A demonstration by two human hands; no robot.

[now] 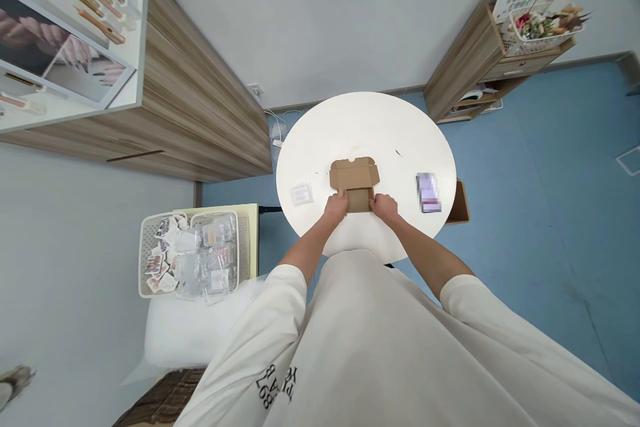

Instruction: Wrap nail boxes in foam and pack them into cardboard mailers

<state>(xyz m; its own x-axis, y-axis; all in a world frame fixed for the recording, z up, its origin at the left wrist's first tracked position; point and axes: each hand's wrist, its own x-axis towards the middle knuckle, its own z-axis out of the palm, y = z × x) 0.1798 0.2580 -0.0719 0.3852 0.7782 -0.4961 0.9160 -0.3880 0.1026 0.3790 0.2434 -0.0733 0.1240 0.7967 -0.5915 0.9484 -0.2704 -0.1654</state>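
Note:
A brown cardboard box [355, 178] lies on the white round table [360, 127], its lid folded back away from me and its side flaps spread. My left hand [337, 204] grips the box's left side wall, fingers closed at the edge. On the opposite wall, my right hand [385, 205] has its fingers closed on the right side. The inside of the box shows bare cardboard between my hands. To the left lies a small clear plastic packet [302, 194]. A purple, blurred item [429, 193] rests on the right part of the table.
At lower left, white baskets [145, 260] hold plastic packets and cards on a yellowish stand. A wood-grain cabinet [200, 80] stands at left. Back right is a wooden drawer unit [470, 53] with a flower basket [545, 30]. A brown bin [459, 203] sits beyond the table's right edge.

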